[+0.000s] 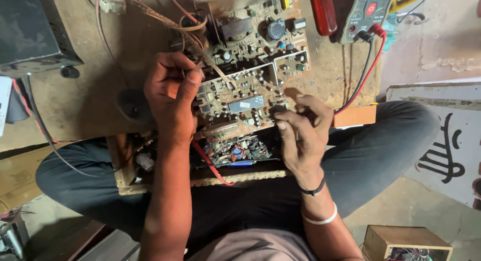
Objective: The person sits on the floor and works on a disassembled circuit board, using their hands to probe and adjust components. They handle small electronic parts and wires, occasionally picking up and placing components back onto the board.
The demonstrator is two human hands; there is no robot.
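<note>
1. We see a brown circuit board (pixel 250 65) crowded with capacitors and coils, lying flat on a low worn wooden board (pixel 90 95) in front of a person sitting cross-legged.
2. Our left hand (pixel 173 98) sits at the board's left edge, fingers curled shut with the thumb pressed down; it seems to pinch the edge or a wire there, but we cannot tell exactly which.
3. Our right hand (pixel 300 133) is at the board's lower right corner, fingers bent and closed around something thin and dark, likely a probe; the object itself is mostly hidden.
4. A red lead (pixel 368 70) and a black lead (pixel 362 65) run from the right hand up to a grey-green multimeter (pixel 366 13) at the top right.
5. A red-handled screwdriver (pixel 323 10) lies just beside the multimeter, on its left.
6. A bundle of brownish wires (pixel 150 13) loops from the top left onto the board.
7. A second, smaller board (pixel 240 150) shows below the main one, partly under it, with a red wire (pixel 213 168) curving past.
8. A black box (pixel 30 30) stands top left, well apart from the hands.
9. The right wrist wears a black band (pixel 313 190) and a white band (pixel 320 220).
</note>
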